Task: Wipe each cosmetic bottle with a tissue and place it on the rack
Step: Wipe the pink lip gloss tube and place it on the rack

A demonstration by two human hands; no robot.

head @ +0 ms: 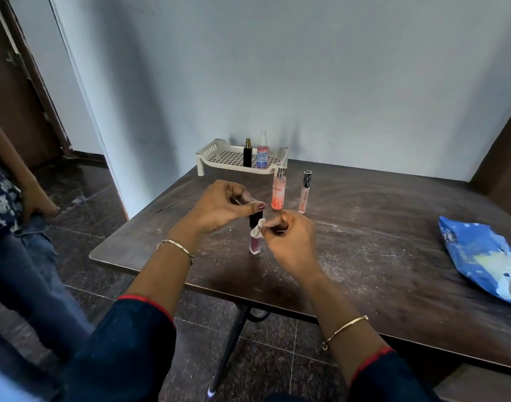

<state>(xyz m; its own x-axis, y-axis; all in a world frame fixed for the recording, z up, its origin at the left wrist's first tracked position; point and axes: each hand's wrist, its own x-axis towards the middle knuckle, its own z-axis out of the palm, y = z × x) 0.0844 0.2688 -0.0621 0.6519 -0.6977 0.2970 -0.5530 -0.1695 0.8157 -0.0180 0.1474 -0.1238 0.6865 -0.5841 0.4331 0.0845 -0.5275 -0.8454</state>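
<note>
Dark desk (pixel 364 227): left hand (pixel 219 207) pinches the cap (pixel 255 221) of the upright bottle (pixel 254 245); right hand (pixel 289 242) pinches a tissue (pixel 257 231) against its side; the rack (pixel 211 149) stands straight beyond.

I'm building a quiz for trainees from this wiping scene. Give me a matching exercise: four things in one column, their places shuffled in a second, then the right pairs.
Things
1. black bottle
2. orange spray bottle
3. lip gloss bottle
4. tissue

Places
A. pinched in the right hand
B. standing on the table, in front of the rack
C. standing on the rack
D. gripped at its cap by the left hand

Pairs: 1-C, 2-B, 3-D, 4-A
</note>
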